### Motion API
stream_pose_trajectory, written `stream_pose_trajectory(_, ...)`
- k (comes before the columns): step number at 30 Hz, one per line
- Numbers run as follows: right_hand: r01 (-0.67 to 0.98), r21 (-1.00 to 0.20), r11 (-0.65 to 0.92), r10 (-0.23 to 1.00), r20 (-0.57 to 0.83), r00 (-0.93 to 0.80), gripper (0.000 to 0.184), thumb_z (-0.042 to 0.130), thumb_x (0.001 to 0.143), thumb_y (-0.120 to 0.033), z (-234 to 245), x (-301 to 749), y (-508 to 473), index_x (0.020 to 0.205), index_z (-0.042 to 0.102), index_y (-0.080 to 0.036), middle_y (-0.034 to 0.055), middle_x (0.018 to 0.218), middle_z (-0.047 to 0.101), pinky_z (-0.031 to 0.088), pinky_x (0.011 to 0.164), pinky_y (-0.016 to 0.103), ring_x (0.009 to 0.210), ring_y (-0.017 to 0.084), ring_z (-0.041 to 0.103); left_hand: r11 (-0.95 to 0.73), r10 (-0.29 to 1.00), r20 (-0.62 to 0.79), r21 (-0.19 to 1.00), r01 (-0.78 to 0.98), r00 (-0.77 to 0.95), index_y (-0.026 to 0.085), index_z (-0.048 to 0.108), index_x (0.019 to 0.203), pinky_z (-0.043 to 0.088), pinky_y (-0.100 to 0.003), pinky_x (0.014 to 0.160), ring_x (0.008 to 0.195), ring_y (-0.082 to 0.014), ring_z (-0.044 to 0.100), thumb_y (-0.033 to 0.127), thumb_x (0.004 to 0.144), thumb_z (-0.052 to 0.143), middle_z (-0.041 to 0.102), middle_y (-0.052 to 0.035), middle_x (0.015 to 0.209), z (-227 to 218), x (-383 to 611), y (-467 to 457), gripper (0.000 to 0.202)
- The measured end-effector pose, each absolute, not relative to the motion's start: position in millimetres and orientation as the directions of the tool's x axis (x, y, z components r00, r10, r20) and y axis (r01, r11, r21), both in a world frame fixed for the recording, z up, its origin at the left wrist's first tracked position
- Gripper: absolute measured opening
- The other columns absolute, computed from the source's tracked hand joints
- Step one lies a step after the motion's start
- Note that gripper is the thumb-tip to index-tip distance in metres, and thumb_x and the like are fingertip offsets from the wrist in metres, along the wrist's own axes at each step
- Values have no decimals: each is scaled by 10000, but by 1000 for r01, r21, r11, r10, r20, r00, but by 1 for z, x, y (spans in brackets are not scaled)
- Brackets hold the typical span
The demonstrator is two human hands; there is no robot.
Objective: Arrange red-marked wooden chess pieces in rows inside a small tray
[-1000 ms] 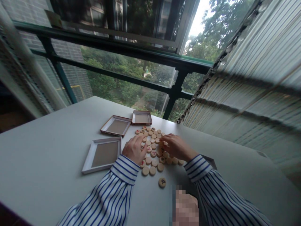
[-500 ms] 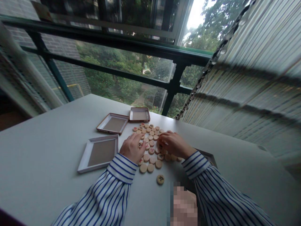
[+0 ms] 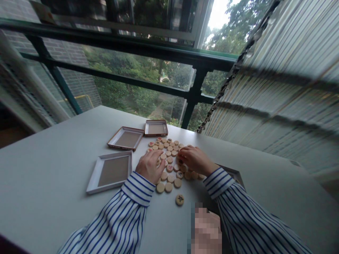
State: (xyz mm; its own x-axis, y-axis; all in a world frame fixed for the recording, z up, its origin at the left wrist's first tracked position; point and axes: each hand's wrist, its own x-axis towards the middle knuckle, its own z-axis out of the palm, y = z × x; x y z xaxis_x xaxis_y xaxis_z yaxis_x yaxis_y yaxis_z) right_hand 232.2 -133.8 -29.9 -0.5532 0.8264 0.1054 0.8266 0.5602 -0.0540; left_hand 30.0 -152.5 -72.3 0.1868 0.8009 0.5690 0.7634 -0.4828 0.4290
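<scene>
Wooden discs [image 3: 171, 178] spread over white table [image 3: 63, 155], between and around my hands; some marked faces up, many plain, so handling looks unfinished. Left hand [image 3: 149, 165] slack, thumb parted from fingers; right hand [image 3: 194, 159] curled over discs, grip: cannot tell

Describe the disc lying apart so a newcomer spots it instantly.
On the table, find the cluster of discs by the left hand and right hand. Below it in the picture lies the lone disc: unlike its plain nearest neighbours, it bears a black mark.
</scene>
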Motion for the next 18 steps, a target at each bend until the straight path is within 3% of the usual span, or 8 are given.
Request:
stream_pose_trajectory(6, 820, -161, 549, 835, 156, -528, 184, 470, 851, -262, -29, 232, -135, 905, 628, -188, 64, 870, 637, 378, 725, 239, 862, 148, 537, -516, 791, 566, 414, 750, 233, 169, 566, 1007, 457, -368, 839, 940, -217, 579, 230, 758, 508, 640, -86, 979, -74, 28, -151, 262)
stream_pose_trajectory(12, 698, -528, 483, 871, 210, -443, 214, 487, 832, -295, -31, 229, -134, 904, 641, -164, 44, 802, 641, 397, 624, 228, 669, 110, 535, -550, 774, 590, 448, 704, 230, 168, 570, 991, 473, -348, 807, 935, -212, 587, 213, 759, 502, 644, -85, 979, -71, 31, -152, 246)
stream_pose_trajectory(18, 493, -802, 337, 901, 124, -415, 299, 498, 810, -371, -25, 227, -134, 907, 641, -127, 38, 757, 629, 405, 585, 231, 661, 111, 526, -609, 725, 647, 439, 661, 237, 150, 584, 960, 489, -331, 758, 860, -201, 609, 203, 755, 524, 659, -82, 932, -67, 38, -154, 221)
